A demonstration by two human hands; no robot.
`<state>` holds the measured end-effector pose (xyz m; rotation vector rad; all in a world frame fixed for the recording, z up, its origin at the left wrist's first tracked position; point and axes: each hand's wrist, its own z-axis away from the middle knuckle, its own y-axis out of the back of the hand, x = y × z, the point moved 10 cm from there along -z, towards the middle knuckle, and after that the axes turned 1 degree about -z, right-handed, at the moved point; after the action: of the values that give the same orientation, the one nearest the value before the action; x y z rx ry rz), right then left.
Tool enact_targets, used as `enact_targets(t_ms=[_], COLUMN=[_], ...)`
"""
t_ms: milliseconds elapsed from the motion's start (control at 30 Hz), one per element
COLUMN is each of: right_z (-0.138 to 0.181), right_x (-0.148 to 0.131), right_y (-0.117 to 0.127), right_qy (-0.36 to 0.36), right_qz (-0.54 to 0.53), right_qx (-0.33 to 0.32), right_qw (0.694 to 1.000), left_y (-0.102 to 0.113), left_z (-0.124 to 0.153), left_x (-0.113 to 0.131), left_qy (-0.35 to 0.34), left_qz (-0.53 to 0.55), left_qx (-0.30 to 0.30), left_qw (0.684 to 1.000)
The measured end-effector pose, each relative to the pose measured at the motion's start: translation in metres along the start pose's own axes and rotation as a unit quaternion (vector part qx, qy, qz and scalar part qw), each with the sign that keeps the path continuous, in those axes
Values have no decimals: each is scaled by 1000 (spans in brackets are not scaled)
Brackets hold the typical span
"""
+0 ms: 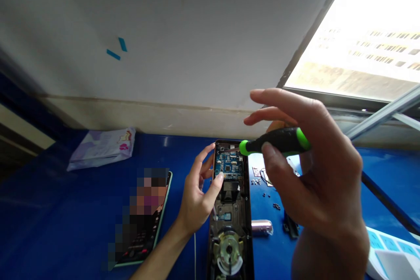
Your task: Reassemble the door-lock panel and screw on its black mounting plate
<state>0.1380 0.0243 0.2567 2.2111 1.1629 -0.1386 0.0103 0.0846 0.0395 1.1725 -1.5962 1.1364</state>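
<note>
An opened electronic device point(231, 210) lies lengthwise on the blue table, showing a blue circuit board point(229, 167) at its far end and a round metal part point(229, 249) near me. My left hand point(198, 192) rests on the device's left edge, thumb and fingers curled against the frame beside the board. My right hand point(315, 175) is raised close to the camera and grips a black and green screwdriver point(277, 141). Its thin tip points left to the board's top corner.
A phone point(144, 218) with a lit screen lies left of the device. A white packet point(103, 146) sits at the far left of the blue table point(49, 218). Small screws and parts point(265, 181) and a pinkish cylinder point(261, 226) lie right of the device. Labels point(393, 249) sit at bottom right.
</note>
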Motion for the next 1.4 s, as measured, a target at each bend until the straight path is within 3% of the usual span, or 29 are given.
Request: enact_targets(t_ms=[233,433,633,900,1133,1300,1400], right_z=[-1,0,0,2,-1,0,0], right_x=[-2,7,4,8,3,3,3], right_y=[4,-1,4,2,2,-2,-1], right_qy=[6,-28,-11,-40,-3,-16,-11], right_qz=[62,2,24,13,39,20,35], right_qx=[39,-6,36,-12,25,-9,6], right_qw=[997,1000,999,999,999,1000,999], left_y=[0,0,1,2,3,1,2], left_z=[1,1,0,1,0,0,0], left_x=[-2,-2,-3,-2,-1,1,1], left_qy=[0,3,-10,-6,-12,-13,-17], left_qz=[-4,4,-7,-13,-25,-9,-12], left_qx=[-1,1,0,7,10,5,6], left_qw=[1000,1000,1000,1000,1000,1000,1000])
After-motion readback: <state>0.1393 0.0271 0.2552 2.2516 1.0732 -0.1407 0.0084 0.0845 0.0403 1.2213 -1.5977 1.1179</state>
